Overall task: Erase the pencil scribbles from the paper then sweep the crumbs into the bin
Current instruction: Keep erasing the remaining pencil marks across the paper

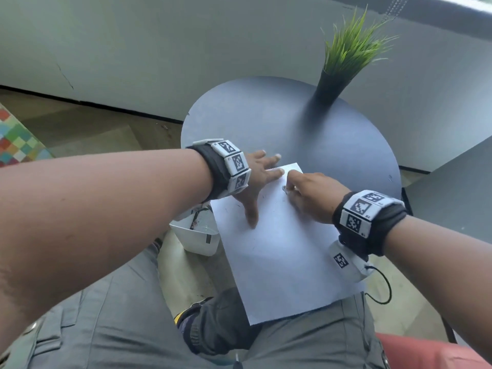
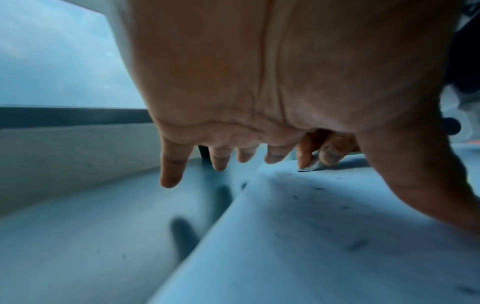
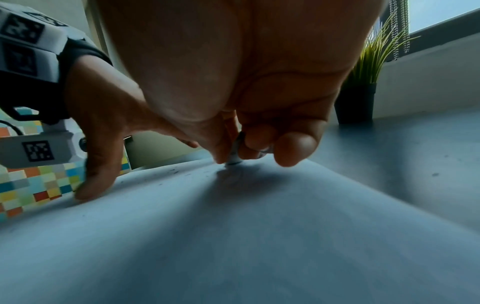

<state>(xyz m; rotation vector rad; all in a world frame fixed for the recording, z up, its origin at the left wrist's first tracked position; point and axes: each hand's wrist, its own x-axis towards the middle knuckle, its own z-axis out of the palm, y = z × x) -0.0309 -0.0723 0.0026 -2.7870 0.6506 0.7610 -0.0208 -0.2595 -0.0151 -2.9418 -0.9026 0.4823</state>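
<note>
A seated person leans over a round dark worktop [image 1: 332, 145], where a white sheet of paper [image 1: 279, 262] lies with its near end hanging past the edge above the person's lap. The left hand [image 1: 259, 177] lies flat on the sheet's far left part, fingers straight and spread, thumb stretched back toward the person, some fingertips reaching past the paper's edge onto the worktop. The right hand [image 1: 310, 194] is curled, its fingertips pinching a small pale eraser [image 3: 233, 157] whose lower end touches the paper just beside the left hand's fingers. Tiny dark crumbs [image 3: 179, 171] are scattered on the sheet around the eraser and toward the left thumb. Whether any pencil marks remain under the eraser cannot be told from these views. A white bin [image 1: 198, 237] stands on the floor just below the worktop's left edge, near the left wrist. A green grass-like plant in a tall black pot [image 1: 331, 86] stands at the far side of the worktop, well apart from the paper. Both wrists wear dark bands with black-and-white square tags.
</note>
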